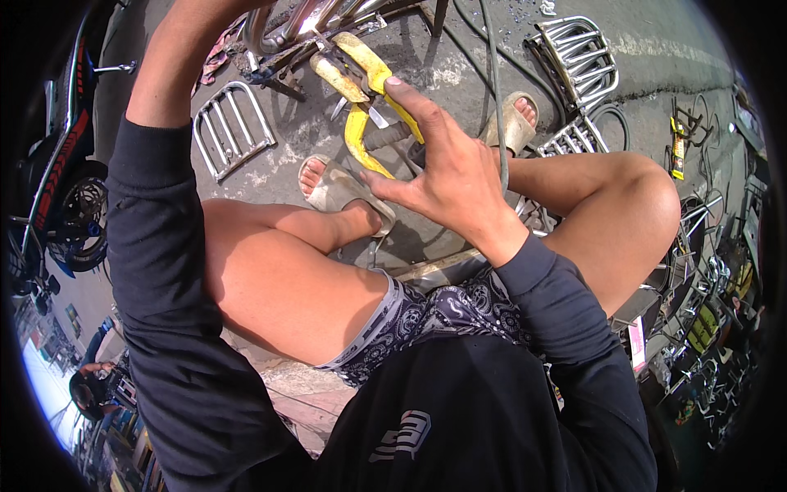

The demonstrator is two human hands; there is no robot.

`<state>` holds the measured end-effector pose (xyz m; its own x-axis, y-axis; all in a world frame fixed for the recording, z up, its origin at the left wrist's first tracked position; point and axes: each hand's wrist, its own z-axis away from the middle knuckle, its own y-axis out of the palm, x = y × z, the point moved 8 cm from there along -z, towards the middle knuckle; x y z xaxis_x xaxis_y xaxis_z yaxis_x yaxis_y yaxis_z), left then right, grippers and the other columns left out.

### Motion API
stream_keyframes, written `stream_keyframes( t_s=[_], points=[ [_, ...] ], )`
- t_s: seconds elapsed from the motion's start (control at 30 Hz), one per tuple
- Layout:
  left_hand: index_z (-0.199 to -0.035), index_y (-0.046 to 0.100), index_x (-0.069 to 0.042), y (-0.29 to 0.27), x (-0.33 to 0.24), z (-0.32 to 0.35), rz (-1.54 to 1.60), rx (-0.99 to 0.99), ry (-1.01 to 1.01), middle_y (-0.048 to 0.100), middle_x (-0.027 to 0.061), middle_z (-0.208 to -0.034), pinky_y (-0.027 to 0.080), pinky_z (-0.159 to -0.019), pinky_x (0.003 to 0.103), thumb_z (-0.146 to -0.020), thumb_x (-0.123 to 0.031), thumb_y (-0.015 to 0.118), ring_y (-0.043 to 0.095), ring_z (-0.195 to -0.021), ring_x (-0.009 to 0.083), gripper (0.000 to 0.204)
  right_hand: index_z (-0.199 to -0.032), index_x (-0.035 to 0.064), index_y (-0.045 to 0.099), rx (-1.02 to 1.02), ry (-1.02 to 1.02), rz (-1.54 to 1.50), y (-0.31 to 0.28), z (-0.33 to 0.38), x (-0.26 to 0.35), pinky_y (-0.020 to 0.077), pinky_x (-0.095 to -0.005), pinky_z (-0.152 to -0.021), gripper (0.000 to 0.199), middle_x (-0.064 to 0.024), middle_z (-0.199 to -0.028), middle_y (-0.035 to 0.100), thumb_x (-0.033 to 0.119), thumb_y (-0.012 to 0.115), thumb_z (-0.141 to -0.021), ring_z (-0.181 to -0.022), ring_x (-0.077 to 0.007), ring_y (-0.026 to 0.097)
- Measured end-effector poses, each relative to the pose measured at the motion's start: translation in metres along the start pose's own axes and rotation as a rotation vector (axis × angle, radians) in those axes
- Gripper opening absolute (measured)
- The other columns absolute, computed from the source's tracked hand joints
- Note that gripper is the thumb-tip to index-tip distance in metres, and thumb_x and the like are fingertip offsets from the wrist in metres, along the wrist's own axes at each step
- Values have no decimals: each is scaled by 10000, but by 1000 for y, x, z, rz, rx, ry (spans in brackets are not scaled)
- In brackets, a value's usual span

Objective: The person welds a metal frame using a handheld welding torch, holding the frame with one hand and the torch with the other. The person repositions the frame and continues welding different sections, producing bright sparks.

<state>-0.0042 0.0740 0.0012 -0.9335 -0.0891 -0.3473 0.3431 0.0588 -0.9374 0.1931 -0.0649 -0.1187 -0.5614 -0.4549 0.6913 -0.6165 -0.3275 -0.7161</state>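
Tongs [377, 78], one pair, were in my right hand [455, 168], held above the concrete ground [656, 66]; forefinger and thumb were set wide apart along two curved yellow levers, my other fingers hidden. My left hand ran out of view, so I couldn't tell its state. One shiny barred rack [235, 127] lay toward the ground's left edge. Two dusty sandals [340, 193] covered my feet.
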Motion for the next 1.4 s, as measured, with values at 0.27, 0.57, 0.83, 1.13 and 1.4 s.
stream_keyframes(
  t_s=[0.27, 0.57, 0.83, 1.13, 1.4],
  points=[
    [-635, 572, -95, -1, -5, 3, 43, 9, 3, 495, 0, -565, 306, -442, 282, -944, -15, 617, 398, -493, 86, 323, -1561, 143, 450, 7, -5, 2, 2, -2, 0, 659, -436, -790, 972, -136, -1372, 709, 363, 944, -753, -1054, -333, 779],
    [-683, 586, -93, -3, -3, 3, -17, -11, -6, 478, -18, -583, 340, -449, 272, -936, -37, 611, 406, -514, 85, 260, -1552, 114, 441, -42, -29, -52, 1, -1, -1, 646, -440, -897, 1002, -162, -1395, 690, 359, 969, -737, -1136, -342, 758],
    [-684, 613, -72, -12, 18, -9, -110, -55, -119, 514, -1, -584, 383, -455, 298, -874, -101, 630, 450, -515, 100, 193, -1553, 94, 421, -74, -62, -79, 0, -1, 0, 617, -445, -996, 1038, -195, -1412, 668, 347, 989, -721, -1221, -377, 719],
    [-706, 643, -69, -19, 25, -10, -22, -145, -119, 576, 13, -615, 430, -507, 336, -852, -125, 651, 518, -546, 128, 157, -1552, 97, 443, -36, -37, -58, 5, -3, -2, 619, -446, -985, 1015, -191, -1408, 672, 338, 984, -727, -1216, -368, 721],
    [-777, 649, -47, -15, 35, -13, -37, -120, -183, 555, 2, -638, 396, -486, 292, -915, -128, 645, 459, -537, 103, 160, -1566, 112, 436, -17, -15, -26, 9, -5, -3, 627, -443, -953, 1018, -188, -1373, 693, 350, 972, -733, -1185, -366, 735]
  ],
)
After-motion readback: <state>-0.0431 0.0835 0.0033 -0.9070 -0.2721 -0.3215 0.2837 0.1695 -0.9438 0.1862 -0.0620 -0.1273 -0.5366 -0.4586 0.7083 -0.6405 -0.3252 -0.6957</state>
